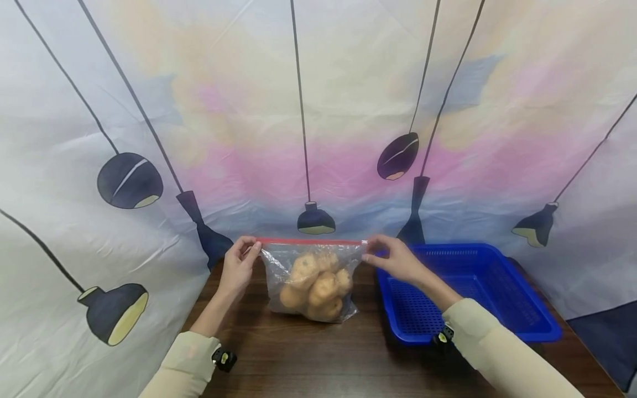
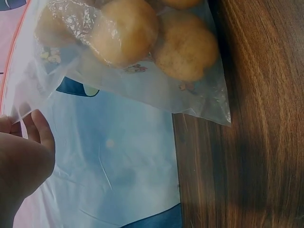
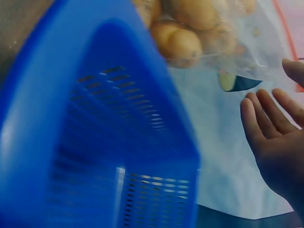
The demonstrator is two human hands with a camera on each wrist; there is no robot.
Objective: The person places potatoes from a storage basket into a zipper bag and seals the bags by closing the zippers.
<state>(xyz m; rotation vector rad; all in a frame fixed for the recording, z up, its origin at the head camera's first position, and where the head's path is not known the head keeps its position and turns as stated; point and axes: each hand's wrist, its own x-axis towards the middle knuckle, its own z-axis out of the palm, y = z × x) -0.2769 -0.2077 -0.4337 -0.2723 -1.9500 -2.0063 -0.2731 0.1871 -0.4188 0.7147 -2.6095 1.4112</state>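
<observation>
A clear zip bag (image 1: pixel 278 271) with a red strip along its top stands upright, several potatoes (image 1: pixel 323 284) inside it. My left hand (image 1: pixel 240 262) pinches the bag's top left corner between thumb and fingers. At the other end of the strip sits a small white slider (image 1: pixel 365 242). My right hand (image 1: pixel 393 257) is right beside that slider, its thumb and fingers spread apart. In the right wrist view the fingers (image 3: pixel 273 111) are fairly straight. Whether a fingertip touches the slider I cannot tell.
A blue plastic basket (image 1: pixel 539 326) with slotted walls stands on the right of the brown wooden table (image 1: pixel 318 359), under my right forearm. Behind the table hangs a pale cloth (image 1: pixel 348 110) printed with dark lamps.
</observation>
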